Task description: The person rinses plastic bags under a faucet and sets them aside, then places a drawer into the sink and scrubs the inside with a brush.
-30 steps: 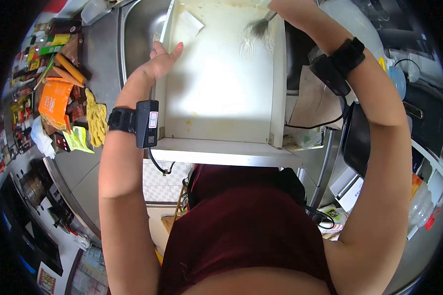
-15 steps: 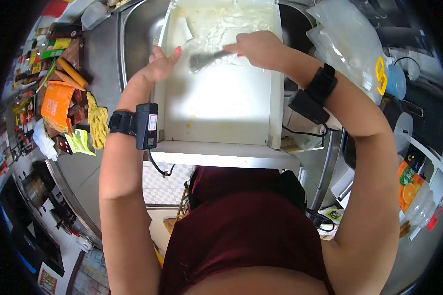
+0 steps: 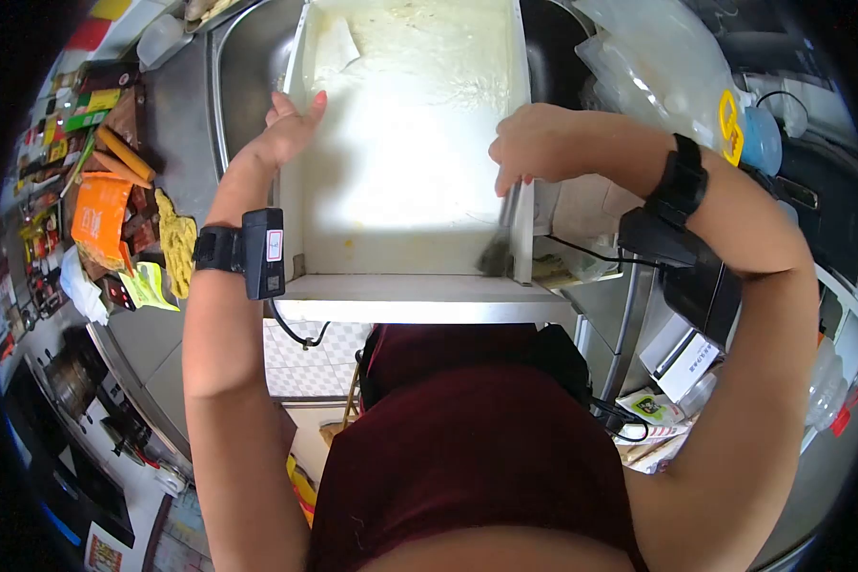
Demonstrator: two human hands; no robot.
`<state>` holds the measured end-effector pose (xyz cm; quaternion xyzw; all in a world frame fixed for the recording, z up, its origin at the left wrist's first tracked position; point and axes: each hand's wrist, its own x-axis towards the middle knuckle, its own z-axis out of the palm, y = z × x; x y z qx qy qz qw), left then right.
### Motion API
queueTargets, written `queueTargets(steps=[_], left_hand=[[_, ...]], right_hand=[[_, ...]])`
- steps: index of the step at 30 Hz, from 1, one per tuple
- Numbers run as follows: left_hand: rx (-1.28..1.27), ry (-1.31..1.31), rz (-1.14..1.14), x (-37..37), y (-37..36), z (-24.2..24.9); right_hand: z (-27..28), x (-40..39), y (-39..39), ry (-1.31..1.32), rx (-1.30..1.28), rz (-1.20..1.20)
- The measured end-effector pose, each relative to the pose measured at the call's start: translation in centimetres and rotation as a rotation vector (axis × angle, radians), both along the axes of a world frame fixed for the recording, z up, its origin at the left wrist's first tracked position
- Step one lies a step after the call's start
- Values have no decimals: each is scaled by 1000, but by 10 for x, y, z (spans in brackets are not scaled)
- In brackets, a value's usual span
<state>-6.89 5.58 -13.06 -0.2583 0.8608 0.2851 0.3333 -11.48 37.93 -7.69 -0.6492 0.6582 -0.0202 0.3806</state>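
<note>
A white drawer (image 3: 391,210) with wet, cloudy streaks at its far end lies across the sink, its front panel towards me. My left hand (image 3: 291,132) straddles the left wall, thumb on the inner side and fingers on the outer. In my right hand (image 3: 529,143) is the handle of a brush, closed in the fingers above the right wall. The dark head of the brush (image 3: 495,255), smeared by motion, points down into the near right corner. A pale flat scrap (image 3: 337,45) lies inside at the far left.
Steel sink (image 3: 217,105) edges show on both sides. To the left are carrots (image 3: 124,153), an orange packet (image 3: 100,214) and a yellow glove (image 3: 175,243). A large clear plastic container (image 3: 653,71) stands at the right, near a black cable (image 3: 591,251).
My right hand has swung the brush from the drawer's far middle to its near right corner. My left hand stays at the left wall. The whole view has shifted slightly.
</note>
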Motion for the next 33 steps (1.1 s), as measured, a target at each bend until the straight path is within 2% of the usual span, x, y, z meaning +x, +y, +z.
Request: queueTargets(steps=[3,6,8,11,14,17,18,21,23,25,30,33], left_hand=[[1,4,-5,1,-1,-1],[1,4,-17,0,-3,-4],[14,11,-14,0,-5,-5],[55,10,0,3,-2,1],[85,7,10,4,0,8],[49,45,22,3,-1,1],[36,48,13,2,-1,-1],[19,58,24,3,-1,-4],[12,62,19,3,-1,-5],[20,16,18,2,3,4],[20,-63,23,-2,4,12],[40,-41,37,-1,4,10]], right_hand=[[15,4,-9,173,-150,37],[20,-7,-34,681,-125,172],[25,-32,-41,860,-163,122],[36,-78,-55,993,82,157],[24,-103,-47,1087,8,-31],[6,-101,-43,1058,-3,-262],[-2,-95,-42,1021,-77,-392],[-33,-60,-33,954,-493,-449],[-32,-26,-46,715,-322,-501],[-34,0,-61,444,-349,-492],[-21,45,-92,63,-359,-337],[-23,47,-71,52,-231,-220]])
